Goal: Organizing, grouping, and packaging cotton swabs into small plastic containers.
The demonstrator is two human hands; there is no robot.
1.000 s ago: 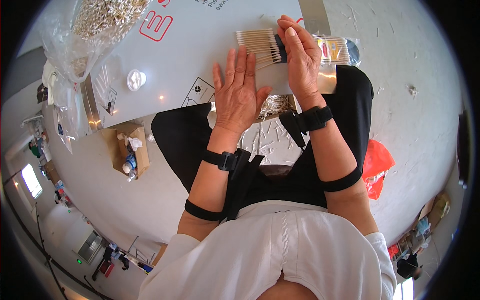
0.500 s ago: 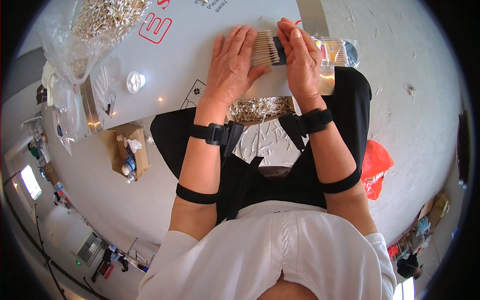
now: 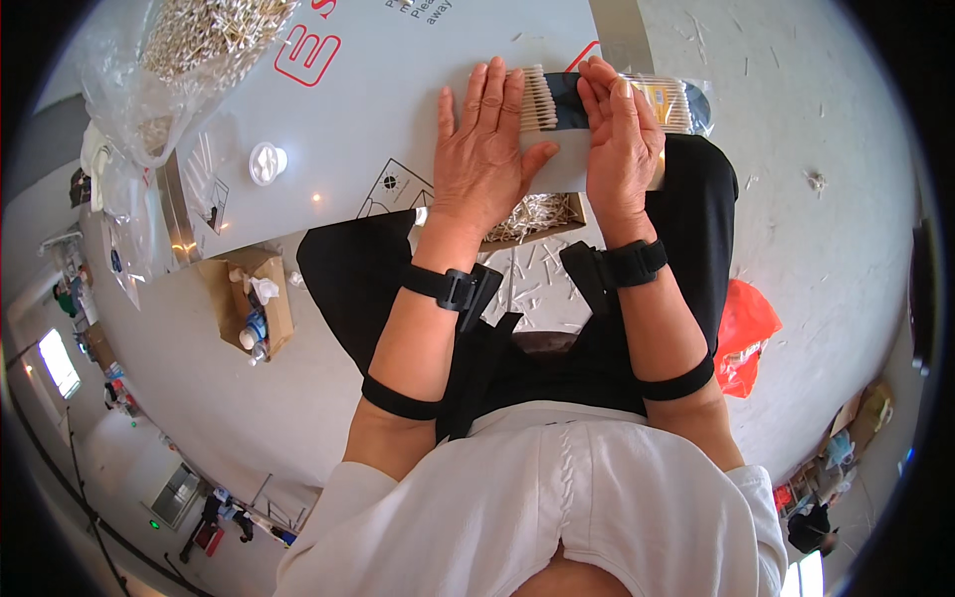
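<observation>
Since the earlier frame your right grip [image 3: 624,139] has slid rightward, baring more of the dark strip [image 3: 569,102], and your left grip [image 3: 482,149] has shifted slightly right, covering more of the row of cotton swabs [image 3: 539,99]. That row lies between your grips, its cotton heads beside the strip. Your left grip is flat, fingers slightly spread, over the row's left part; your right grip stands on edge, loosely curled, and whether it pinches anything you cannot tell. Expect feather-light swabs with thin, stiff sticks that roll and could snap; take them as a flat group by the sticks, clear of the soft heads. Just right of your right grip, the clear packet [image 3: 673,103] is probably limp and slick. The grey counter [image 3: 368,119] under your grips looks smooth. Far up-left of your left grip stands a bag of loose swabs [image 3: 214,38]; below both grips, scraps litter the floor [image 3: 806,259].
</observation>
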